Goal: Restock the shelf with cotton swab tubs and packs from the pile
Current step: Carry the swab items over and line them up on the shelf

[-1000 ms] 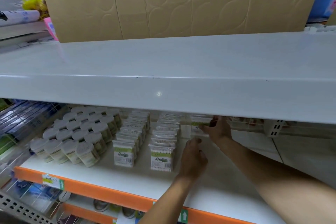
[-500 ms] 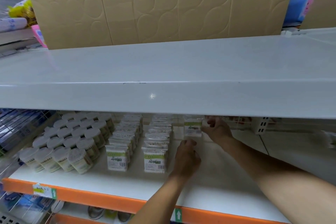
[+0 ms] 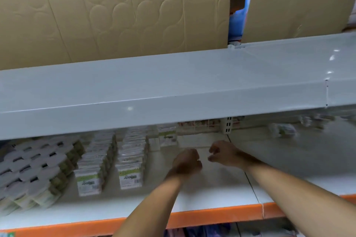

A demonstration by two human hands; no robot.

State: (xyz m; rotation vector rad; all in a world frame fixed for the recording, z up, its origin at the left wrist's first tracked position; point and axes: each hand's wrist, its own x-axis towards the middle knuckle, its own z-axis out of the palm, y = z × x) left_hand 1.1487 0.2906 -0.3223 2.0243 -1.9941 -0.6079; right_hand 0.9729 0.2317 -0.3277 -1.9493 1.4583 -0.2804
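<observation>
While tubs (image 3: 32, 167) and packs (image 3: 90, 171) fill the shelf (image 3: 212, 196), both hands' fingers (image 3: 212, 153) curl empty.

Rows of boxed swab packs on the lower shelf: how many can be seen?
3. Left row stands beside the round tubs, middle row just right of it, and a short third row sits at the back; the upper shelf may hide more.
</observation>
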